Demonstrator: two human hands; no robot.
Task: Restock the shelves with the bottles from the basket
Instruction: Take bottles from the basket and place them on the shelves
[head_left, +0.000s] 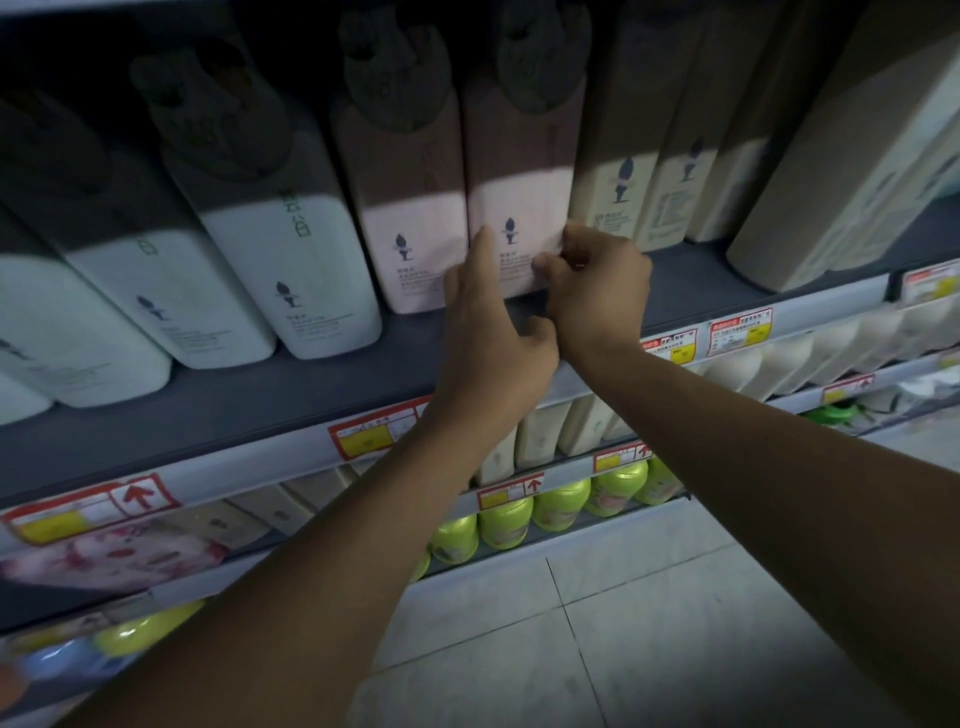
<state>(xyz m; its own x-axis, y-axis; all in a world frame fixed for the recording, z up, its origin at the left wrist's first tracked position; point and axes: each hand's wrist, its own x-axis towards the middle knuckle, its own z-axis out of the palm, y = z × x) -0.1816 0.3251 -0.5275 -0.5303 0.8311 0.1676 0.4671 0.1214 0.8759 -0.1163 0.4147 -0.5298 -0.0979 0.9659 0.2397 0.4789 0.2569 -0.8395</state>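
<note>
The pink bottle looks like smooth matt plastic, its printed label flat and unglossy. The white bottles to its left and the cream bottles to its right share that soft, dull plastic finish. The dark pump caps look matt too. The shelf has a smooth grey painted surface, likely metal. Along its front edge, price tags look like glossy printed paper. Lower down, green bottles shine like glossy plastic. The floor tiles look smooth with a faint sheen.
</note>
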